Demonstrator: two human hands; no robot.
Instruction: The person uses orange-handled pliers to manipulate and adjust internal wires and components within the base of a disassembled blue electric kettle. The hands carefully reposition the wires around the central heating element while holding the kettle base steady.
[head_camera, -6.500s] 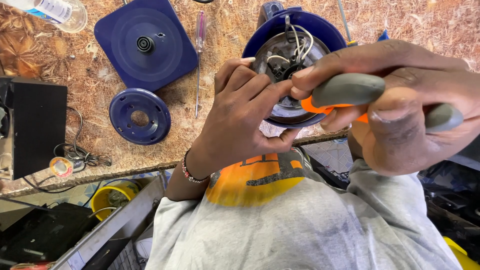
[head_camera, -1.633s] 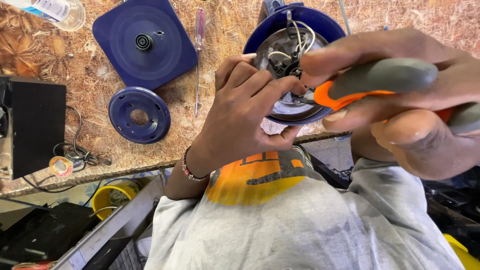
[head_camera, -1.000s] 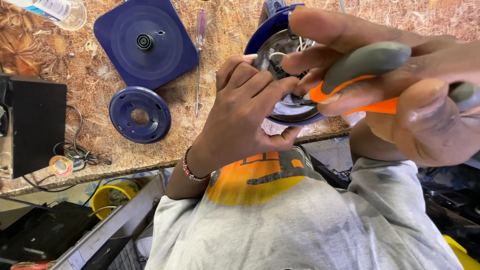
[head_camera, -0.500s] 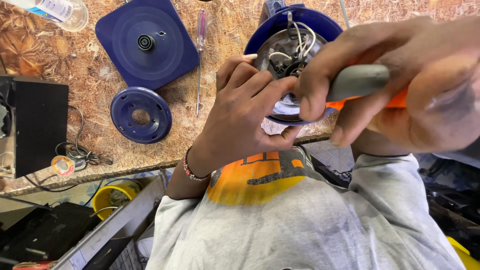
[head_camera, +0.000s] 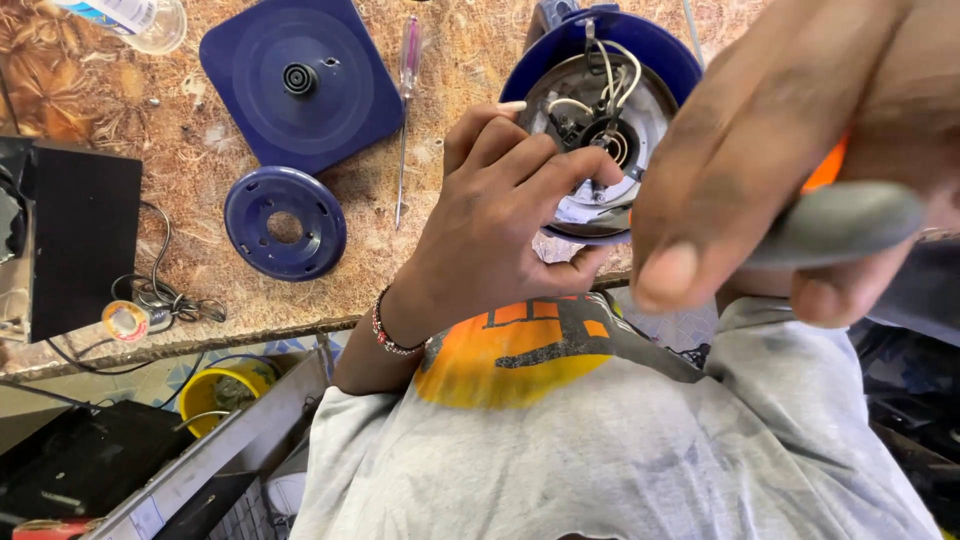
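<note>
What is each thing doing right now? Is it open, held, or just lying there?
Blue appliance: open, wires showing, gripped at its rim by the left hand.
Grey and orange tool handle: held in the right hand, tip hidden.
Square blue base: taken off, lying flat.
Round blue ring: loose on the table.
Purple-handled screwdriver: lying untouched.
Black box: at the table's left edge.
</note>
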